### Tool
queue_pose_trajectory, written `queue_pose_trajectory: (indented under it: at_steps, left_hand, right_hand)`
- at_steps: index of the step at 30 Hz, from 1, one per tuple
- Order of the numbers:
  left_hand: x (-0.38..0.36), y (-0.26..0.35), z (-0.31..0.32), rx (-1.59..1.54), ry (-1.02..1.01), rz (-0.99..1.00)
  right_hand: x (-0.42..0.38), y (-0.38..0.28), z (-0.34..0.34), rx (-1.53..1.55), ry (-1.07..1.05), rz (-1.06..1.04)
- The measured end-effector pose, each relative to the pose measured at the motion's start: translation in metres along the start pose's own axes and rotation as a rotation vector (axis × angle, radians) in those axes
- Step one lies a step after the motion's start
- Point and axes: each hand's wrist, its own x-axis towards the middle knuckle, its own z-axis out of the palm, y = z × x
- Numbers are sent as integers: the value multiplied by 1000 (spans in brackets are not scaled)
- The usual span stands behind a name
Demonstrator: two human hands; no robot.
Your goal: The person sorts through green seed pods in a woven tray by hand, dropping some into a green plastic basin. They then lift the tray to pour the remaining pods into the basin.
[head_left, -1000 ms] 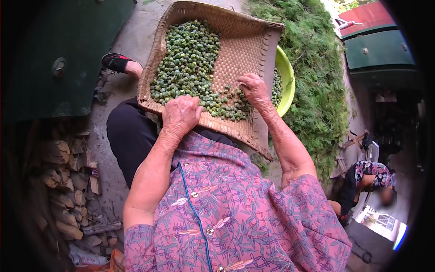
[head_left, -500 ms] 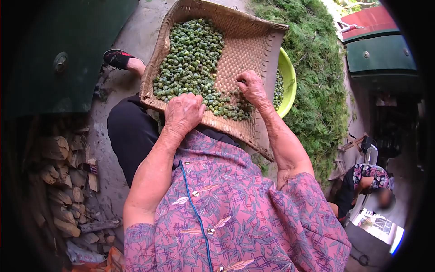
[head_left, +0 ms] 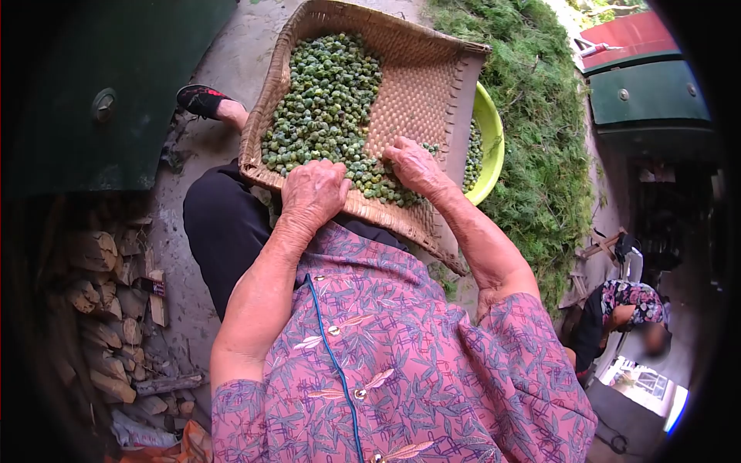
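A woven winnowing basket (head_left: 421, 81) rests across my lap, its left half heaped with small round green fruits (head_left: 328, 100). My left hand (head_left: 312, 189) is closed over the near rim beside the heap. Over the smaller cluster at the near right, my right hand (head_left: 417, 166) has its fingers curled down among the fruits; its fingertips and anything in them are hidden. Past the basket's flat right edge, a yellow-green basin (head_left: 492, 147) shows partly, with more of the same fruits in it.
Cut green foliage (head_left: 540, 154) covers the ground to the right. Stacked firewood (head_left: 104, 324) lies at the lower left, below a dark green panel (head_left: 100, 46). Another person (head_left: 629, 305) is bent over at the far right. My shoe (head_left: 204, 100) shows beyond the basket.
My right hand has moved left from the basket's right side, onto the fruits. A few fruits now lie near the right edge, beyond that hand. My left hand stays on the rim.
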Motion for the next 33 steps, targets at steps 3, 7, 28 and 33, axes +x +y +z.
queue_pose_trajectory:
  at_steps: [3, 7, 28, 33]
  left_hand:
    - [0, 1, -1, 7, 3, 6]
    - [0, 0, 1, 9, -5, 2]
    - [-1, -2, 4, -8, 20, 1]
    - [-1, -2, 5, -1, 22, 1]
  right_hand:
    - [4, -2, 2, -6, -70, 34]
    - [5, 2, 10, -79, -63, 69]
    - [-46, 63, -34, -76, 495, 449]
    - [-9, 12, -3, 1, 269, 168]
